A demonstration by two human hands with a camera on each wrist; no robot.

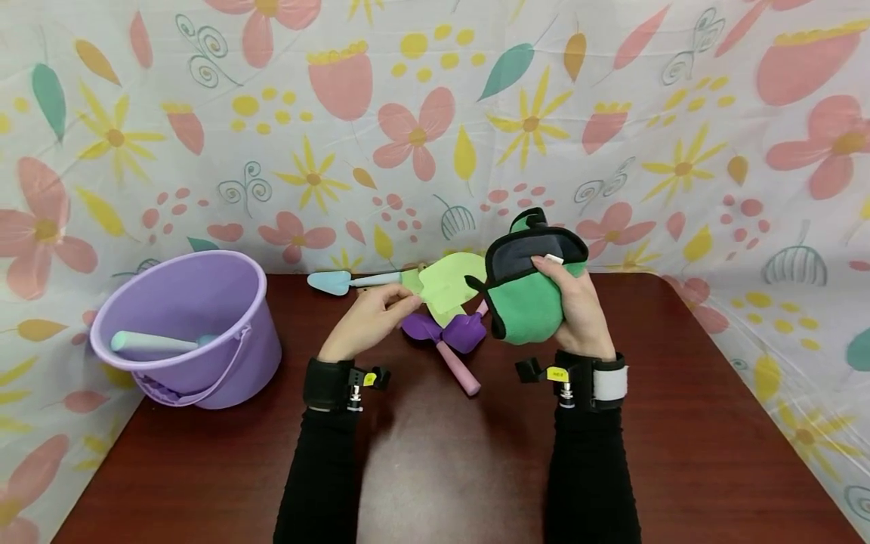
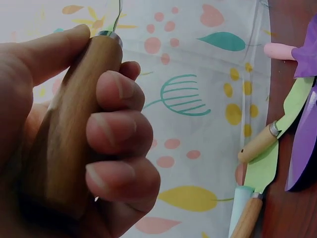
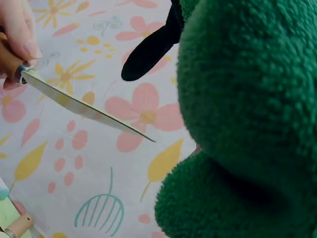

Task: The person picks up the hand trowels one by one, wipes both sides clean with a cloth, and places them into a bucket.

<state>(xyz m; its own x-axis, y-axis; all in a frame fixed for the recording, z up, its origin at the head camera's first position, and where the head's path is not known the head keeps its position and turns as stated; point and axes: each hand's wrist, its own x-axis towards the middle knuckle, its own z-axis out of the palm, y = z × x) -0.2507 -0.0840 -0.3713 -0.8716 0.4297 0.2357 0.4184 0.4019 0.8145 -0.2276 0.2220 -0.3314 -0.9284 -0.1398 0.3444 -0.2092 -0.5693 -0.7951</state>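
My left hand [image 1: 363, 321] grips a small garden trowel by its wooden handle [image 2: 72, 129], fingers curled round it. Its pale green blade [image 3: 84, 109] points right, toward the green fabric. My right hand [image 1: 584, 313] holds a fuzzy green fabric item [image 1: 526, 310] with black edging and a dark lining, thumb on the lining's side and fingers hidden behind. A black strap [image 3: 148, 57] sticks out from it on the left. Held up above the back of the table, the fabric is apart from the trowel in the right wrist view.
At the left stands a purple bucket [image 1: 272, 332] with a mint-handled tool [image 1: 152, 342] inside. Purple garden tools with pink handles [image 1: 458, 369], green trowels with wooden handles [image 2: 260, 144] and a light blue trowel [image 1: 329, 282] lie by the back edge. A flowered cloth [image 1: 421, 68] hangs behind.
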